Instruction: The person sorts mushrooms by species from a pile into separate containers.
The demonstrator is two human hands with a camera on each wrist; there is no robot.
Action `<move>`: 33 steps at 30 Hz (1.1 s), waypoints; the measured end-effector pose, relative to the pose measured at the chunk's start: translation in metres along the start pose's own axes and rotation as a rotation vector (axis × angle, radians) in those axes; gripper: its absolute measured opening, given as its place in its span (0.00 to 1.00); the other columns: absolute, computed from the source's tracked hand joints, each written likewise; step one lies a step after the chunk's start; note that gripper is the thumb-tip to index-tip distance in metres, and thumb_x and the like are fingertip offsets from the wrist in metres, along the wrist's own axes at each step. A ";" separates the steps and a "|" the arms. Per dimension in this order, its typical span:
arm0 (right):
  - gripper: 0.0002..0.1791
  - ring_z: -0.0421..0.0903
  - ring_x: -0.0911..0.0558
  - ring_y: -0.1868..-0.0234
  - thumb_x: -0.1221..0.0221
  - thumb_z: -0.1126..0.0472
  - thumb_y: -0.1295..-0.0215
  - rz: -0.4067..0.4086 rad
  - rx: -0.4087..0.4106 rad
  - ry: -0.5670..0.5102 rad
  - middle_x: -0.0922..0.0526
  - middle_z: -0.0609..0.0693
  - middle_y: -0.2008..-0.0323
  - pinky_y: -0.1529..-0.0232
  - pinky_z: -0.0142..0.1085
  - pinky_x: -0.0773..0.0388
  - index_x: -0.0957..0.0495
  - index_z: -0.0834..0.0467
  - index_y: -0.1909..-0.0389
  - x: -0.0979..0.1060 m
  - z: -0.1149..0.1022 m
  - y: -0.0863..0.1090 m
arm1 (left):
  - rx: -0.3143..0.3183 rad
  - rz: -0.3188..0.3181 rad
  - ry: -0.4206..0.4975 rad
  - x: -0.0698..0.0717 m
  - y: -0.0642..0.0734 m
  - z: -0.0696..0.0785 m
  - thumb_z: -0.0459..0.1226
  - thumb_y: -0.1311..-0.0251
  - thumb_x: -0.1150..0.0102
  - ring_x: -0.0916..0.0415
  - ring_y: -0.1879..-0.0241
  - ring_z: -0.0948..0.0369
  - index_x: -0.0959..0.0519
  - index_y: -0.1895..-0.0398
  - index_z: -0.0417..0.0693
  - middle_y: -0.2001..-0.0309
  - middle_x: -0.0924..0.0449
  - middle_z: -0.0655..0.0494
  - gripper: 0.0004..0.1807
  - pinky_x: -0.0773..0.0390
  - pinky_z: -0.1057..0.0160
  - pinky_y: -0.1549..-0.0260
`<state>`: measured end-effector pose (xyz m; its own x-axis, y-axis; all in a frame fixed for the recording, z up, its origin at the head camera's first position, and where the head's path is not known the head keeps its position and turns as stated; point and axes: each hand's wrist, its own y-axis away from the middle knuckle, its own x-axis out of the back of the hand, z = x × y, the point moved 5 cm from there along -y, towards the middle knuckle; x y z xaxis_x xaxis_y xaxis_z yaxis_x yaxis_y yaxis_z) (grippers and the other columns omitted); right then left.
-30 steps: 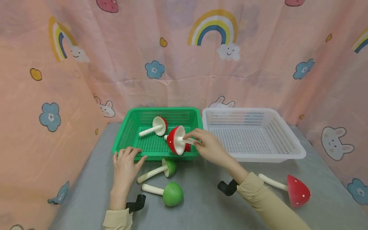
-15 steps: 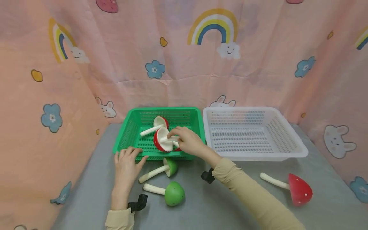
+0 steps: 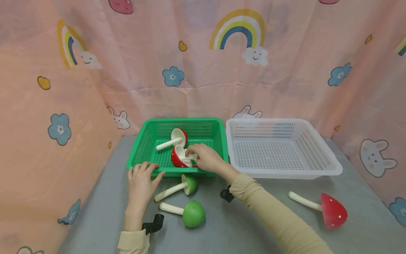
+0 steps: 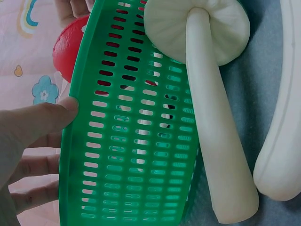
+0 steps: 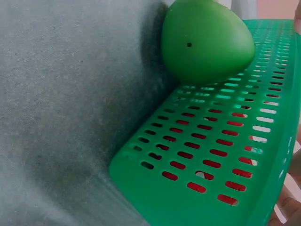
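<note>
In the head view my right hand (image 3: 206, 157) pinches the white stem of a red-capped toy mushroom (image 3: 179, 158), low inside the green basket (image 3: 224, 148). The cap tilts left and its white underside faces the hand. Behind it in the basket lies another red toy mushroom (image 3: 168, 144), stem to the left. A bit of red from a third shows under the right hand, mostly hidden. My left hand (image 3: 141, 181) holds the basket's front left rim, the thumb (image 4: 66, 107) at the edge and the other fingers behind it in the left wrist view.
Two green toy mushrooms, one nearer the basket (image 3: 190, 184) and one closer to me (image 3: 193, 214), lie on the grey cloth before the basket. A white basket (image 3: 285, 173) stands to the right, and a red toy mushroom (image 3: 333, 211) lies in front of it.
My right hand has moved left and down into the green basket, carrying the red toy mushroom over the one lying there. My left hand stays on the rim.
</note>
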<state>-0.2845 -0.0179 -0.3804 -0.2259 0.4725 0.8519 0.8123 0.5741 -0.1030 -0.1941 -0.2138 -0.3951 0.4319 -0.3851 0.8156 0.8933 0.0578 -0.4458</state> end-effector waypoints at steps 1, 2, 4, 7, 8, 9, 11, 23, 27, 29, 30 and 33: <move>0.29 0.46 0.25 0.57 0.56 0.81 0.47 0.014 0.009 0.010 0.17 0.48 0.53 0.65 0.32 0.31 0.20 0.51 0.55 0.000 0.000 0.000 | 0.001 0.000 0.001 0.000 0.000 0.000 0.44 0.46 0.31 0.30 0.48 0.46 0.17 0.56 0.47 0.55 0.19 0.49 0.16 0.47 0.30 0.35; 0.29 0.46 0.25 0.58 0.56 0.82 0.48 0.031 0.016 0.023 0.17 0.48 0.54 0.65 0.33 0.31 0.19 0.51 0.56 0.000 0.000 0.000 | 0.002 0.000 0.004 0.000 0.000 0.000 0.44 0.46 0.31 0.30 0.48 0.46 0.17 0.56 0.47 0.55 0.19 0.49 0.16 0.47 0.30 0.35; 0.28 0.47 0.25 0.61 0.54 0.82 0.49 0.083 0.032 0.057 0.16 0.48 0.56 0.61 0.36 0.29 0.18 0.52 0.58 0.002 0.000 0.000 | 0.004 -0.002 0.007 -0.001 0.001 0.000 0.44 0.46 0.31 0.30 0.48 0.46 0.17 0.56 0.47 0.55 0.19 0.49 0.16 0.48 0.30 0.35; 0.26 0.48 0.24 0.61 0.52 0.82 0.51 0.168 0.051 0.087 0.15 0.49 0.58 0.55 0.43 0.26 0.17 0.53 0.60 0.007 -0.001 0.000 | 0.004 -0.002 0.008 -0.002 0.001 0.000 0.45 0.46 0.31 0.30 0.48 0.46 0.17 0.56 0.47 0.55 0.19 0.49 0.16 0.48 0.31 0.35; 0.26 0.49 0.23 0.60 0.52 0.82 0.52 0.189 0.053 0.090 0.15 0.48 0.59 0.52 0.45 0.26 0.17 0.53 0.60 0.008 0.000 0.001 | 0.004 -0.001 0.008 -0.002 0.001 0.000 0.45 0.46 0.31 0.29 0.48 0.46 0.17 0.57 0.47 0.55 0.19 0.49 0.16 0.48 0.31 0.35; 0.26 0.49 0.23 0.60 0.52 0.82 0.52 0.207 0.057 0.088 0.15 0.49 0.59 0.50 0.47 0.26 0.17 0.53 0.61 0.010 0.000 0.002 | 0.004 0.000 0.008 -0.002 0.001 0.000 0.45 0.46 0.31 0.30 0.48 0.46 0.17 0.57 0.47 0.55 0.19 0.49 0.16 0.48 0.31 0.35; 0.27 0.50 0.22 0.57 0.52 0.82 0.53 0.228 0.056 0.085 0.16 0.49 0.58 0.47 0.49 0.27 0.18 0.53 0.60 0.011 0.002 0.004 | 0.004 0.004 0.008 -0.002 0.001 0.000 0.45 0.46 0.31 0.30 0.48 0.46 0.17 0.57 0.48 0.55 0.19 0.49 0.16 0.48 0.30 0.35; 0.20 0.51 0.21 0.55 0.47 0.78 0.47 0.308 0.055 0.025 0.16 0.50 0.57 0.54 0.46 0.26 0.16 0.54 0.60 0.027 0.018 0.040 | -0.009 0.023 0.004 -0.002 0.000 0.002 0.43 0.48 0.30 0.29 0.48 0.45 0.17 0.59 0.48 0.56 0.20 0.48 0.15 0.46 0.30 0.36; 0.19 0.51 0.22 0.51 0.46 0.77 0.45 0.336 0.039 -0.002 0.16 0.49 0.56 0.50 0.47 0.25 0.16 0.53 0.60 0.035 0.025 0.057 | -0.007 0.023 0.007 -0.001 0.000 0.002 0.43 0.48 0.29 0.30 0.48 0.45 0.17 0.58 0.48 0.55 0.20 0.48 0.16 0.47 0.30 0.36; 0.20 0.51 0.22 0.50 0.46 0.77 0.45 0.342 0.026 -0.017 0.16 0.48 0.55 0.47 0.47 0.26 0.16 0.53 0.59 0.039 0.029 0.066 | -0.003 0.018 0.009 -0.001 0.000 0.002 0.43 0.48 0.29 0.30 0.48 0.45 0.17 0.58 0.48 0.55 0.20 0.48 0.16 0.47 0.30 0.36; 0.20 0.51 0.22 0.50 0.47 0.77 0.44 0.347 0.021 -0.024 0.16 0.48 0.55 0.48 0.47 0.25 0.17 0.54 0.59 0.041 0.030 0.070 | 0.000 0.014 0.008 -0.001 0.000 0.001 0.43 0.48 0.29 0.30 0.48 0.45 0.17 0.58 0.48 0.55 0.20 0.48 0.16 0.47 0.30 0.35; 0.19 0.51 0.22 0.49 0.47 0.77 0.43 0.365 0.017 -0.039 0.16 0.49 0.55 0.47 0.47 0.25 0.17 0.54 0.60 0.047 0.031 0.082 | 0.000 0.008 -0.005 0.000 0.001 0.000 0.44 0.47 0.30 0.30 0.48 0.45 0.17 0.58 0.47 0.56 0.20 0.48 0.16 0.46 0.30 0.36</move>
<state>-0.2455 0.0722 -0.3647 0.0565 0.6736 0.7369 0.8341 0.3738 -0.4056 -0.1931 -0.2142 -0.3954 0.4393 -0.3800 0.8140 0.8899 0.0603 -0.4521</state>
